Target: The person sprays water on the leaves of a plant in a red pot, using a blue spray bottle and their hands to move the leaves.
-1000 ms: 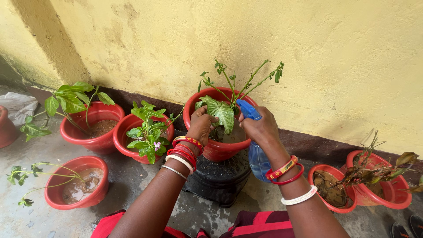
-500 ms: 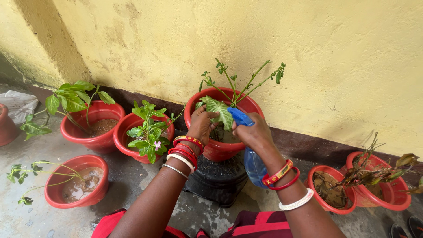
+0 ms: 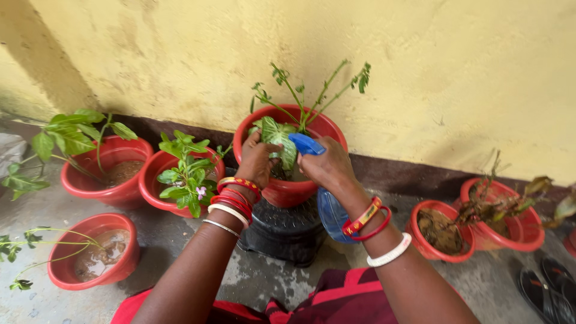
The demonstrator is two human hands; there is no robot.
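Observation:
My right hand (image 3: 327, 165) grips a blue spray bottle (image 3: 331, 211); its blue nozzle (image 3: 305, 144) points at a pale-veined green leaf (image 3: 277, 135). My left hand (image 3: 257, 161) holds that leaf from the left side, fingers curled around it. The leaf belongs to a plant in a red pot (image 3: 312, 129) that stands on a black upturned pot (image 3: 282, 231) against the yellow wall. Thin green stems (image 3: 321, 93) rise behind the leaf. Both wrists wear red and white bangles.
Red pots stand around: a flowering plant (image 3: 183, 174) left of centre, a leafy one (image 3: 111, 174) further left, a water-filled pot (image 3: 93, 255) at front left, two pots with dry brown plants (image 3: 441, 231) (image 3: 510, 216) at right. Dark sandals (image 3: 549, 291) lie at the bottom right.
My right hand has brought the spray nozzle leftward, close to the leaf, and my left hand has kept its hold. The view has shifted slightly to the right.

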